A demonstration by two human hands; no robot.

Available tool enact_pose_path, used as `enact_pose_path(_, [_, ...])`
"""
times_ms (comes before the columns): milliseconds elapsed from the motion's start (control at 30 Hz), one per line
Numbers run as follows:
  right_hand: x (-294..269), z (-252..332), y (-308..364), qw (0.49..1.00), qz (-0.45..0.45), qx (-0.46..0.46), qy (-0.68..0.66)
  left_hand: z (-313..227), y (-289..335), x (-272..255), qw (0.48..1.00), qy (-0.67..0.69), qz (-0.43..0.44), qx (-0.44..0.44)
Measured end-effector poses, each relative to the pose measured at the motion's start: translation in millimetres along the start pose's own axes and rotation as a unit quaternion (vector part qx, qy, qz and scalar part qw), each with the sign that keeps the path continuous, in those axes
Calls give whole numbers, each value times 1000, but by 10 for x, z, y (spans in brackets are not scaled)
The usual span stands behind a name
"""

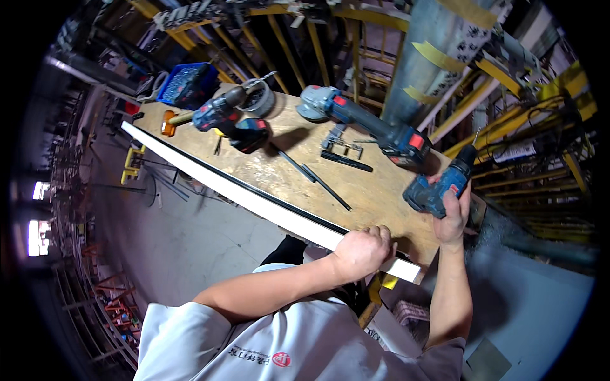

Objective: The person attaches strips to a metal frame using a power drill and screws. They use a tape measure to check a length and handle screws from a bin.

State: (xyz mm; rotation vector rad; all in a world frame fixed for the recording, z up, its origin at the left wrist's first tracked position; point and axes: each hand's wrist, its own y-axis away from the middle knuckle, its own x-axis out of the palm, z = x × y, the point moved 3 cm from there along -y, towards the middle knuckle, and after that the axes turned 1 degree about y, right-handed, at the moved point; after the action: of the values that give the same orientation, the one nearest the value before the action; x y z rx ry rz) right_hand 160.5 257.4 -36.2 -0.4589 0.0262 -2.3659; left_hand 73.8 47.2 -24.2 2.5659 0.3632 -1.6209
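A long white profile (273, 209) with a black strip along its far side lies along the near edge of the wooden workbench (381, 209). My left hand (365, 252) is closed over this profile near its right end, fingers curled around it; whether something small sits in the fingers is hidden. At the bench's right end, my right hand (454, 216) grips a blue and black cordless drill (438, 190). The drill's chuck points up and away, with a thin bit in it.
On the bench rest another cordless drill (222, 117), an angle grinder (362, 124), a bucket of small parts (259, 101), a blue bin (184, 82), a small metal jig (340, 143) and thin black strips (311, 178). Yellow racks (318, 51) and a large wrapped column (426, 57) stand behind.
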Motion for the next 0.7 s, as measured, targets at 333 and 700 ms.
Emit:
enact_pose_path(333, [-165,35,103,993,-89,75,25,129,32,-185,981,-121,-8,151])
enact_pose_path(700, [698,890,1110,813,-57,-74,575,1907,488,-1550,986,37,100,129])
